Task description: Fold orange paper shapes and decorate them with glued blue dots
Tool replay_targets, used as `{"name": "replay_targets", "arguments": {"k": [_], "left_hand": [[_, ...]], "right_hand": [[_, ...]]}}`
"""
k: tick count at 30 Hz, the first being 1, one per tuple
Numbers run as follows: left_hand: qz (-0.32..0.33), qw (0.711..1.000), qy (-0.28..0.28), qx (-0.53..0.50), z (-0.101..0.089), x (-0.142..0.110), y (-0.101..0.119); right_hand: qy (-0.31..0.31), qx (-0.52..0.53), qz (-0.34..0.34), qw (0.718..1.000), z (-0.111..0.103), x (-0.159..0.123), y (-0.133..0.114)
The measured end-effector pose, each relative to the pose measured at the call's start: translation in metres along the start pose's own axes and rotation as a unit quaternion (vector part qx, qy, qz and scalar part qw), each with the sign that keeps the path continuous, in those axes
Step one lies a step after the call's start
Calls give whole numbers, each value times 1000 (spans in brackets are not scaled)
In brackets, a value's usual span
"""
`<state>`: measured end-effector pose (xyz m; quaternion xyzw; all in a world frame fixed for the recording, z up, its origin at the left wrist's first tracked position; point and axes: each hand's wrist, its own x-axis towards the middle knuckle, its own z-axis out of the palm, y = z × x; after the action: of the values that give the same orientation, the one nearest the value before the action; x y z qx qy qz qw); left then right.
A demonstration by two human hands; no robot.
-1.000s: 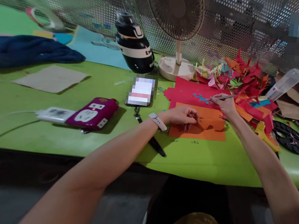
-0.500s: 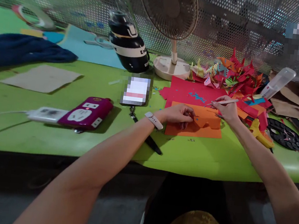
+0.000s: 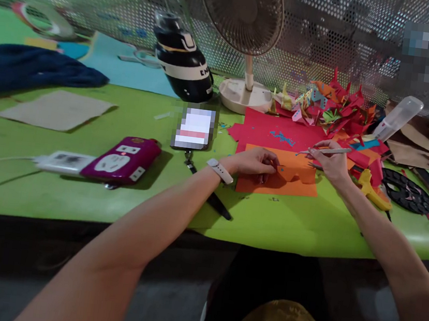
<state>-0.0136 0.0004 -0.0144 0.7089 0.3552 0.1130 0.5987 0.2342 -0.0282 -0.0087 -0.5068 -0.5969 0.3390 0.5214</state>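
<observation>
Over the last second the right hand (image 3: 330, 162) has drawn the tweezers (image 3: 333, 150) back from the scatter of blue bits (image 3: 283, 138), which lies on the red sheet (image 3: 269, 123) beyond the orange sheet (image 3: 289, 190). The tweezer tip now hangs near the orange sheet's far edge, whereas a second ago it was in among the bits. In the latest half second the shift has been slight: the hand sits a little farther right and the tool's rear end points more to the side. This seems to put the work between the supply of bits and the piece being worked on, though whether the tip carries a bit is too small to tell. The right thumb and fingers are closed together around the tweezers. The left hand (image 3: 257, 161), meanwhile, has hardly moved; its fingertips appear pinched on the left end of a folded orange piece (image 3: 294, 175), which is on the orange sheet, toward the middle, and bears a small blue dot (image 3: 282, 170). That steadiness suggests the person is keeping the piece in place while the other hand travels. A dark pointed tool (image 3: 315, 166) reaches over the orange sheet's right side, below the right hand. A yellow tool (image 3: 375, 191) lies to the right of the orange sheet, and a phone (image 3: 194, 127) to the left of it, neither one touched.
</observation>
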Motion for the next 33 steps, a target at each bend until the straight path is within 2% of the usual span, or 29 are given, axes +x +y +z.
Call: {"name": "replay_targets", "arguments": {"k": [5,11,14,17,20,26,30,33], "left_hand": [[-5,1000,8,-16,1,0,-1],[-10,1000,-1,-15,1,-1,-1],[-17,1000,5,-14,1,-1,0],[-20,1000,9,-7,2,-1,0],[-20,1000,9,-6,2,-1,0],[-14,1000,-1,-18,1,0,-2],[-9,1000,-7,-24,0,0,-4],[-6,1000,-7,-27,0,0,-5]], "right_hand": [[16,-75,-37,996,-7,-5,3],[18,-189,-95,977,-23,-9,8],[-18,-277,-123,953,-27,-8,13],[-70,-363,-171,913,-27,-3,18],[-100,-385,-197,896,-29,7,20],[-147,-352,-193,904,-29,25,22],[-140,-325,-179,918,-29,27,22],[-109,-303,-165,932,-33,23,23]]}}
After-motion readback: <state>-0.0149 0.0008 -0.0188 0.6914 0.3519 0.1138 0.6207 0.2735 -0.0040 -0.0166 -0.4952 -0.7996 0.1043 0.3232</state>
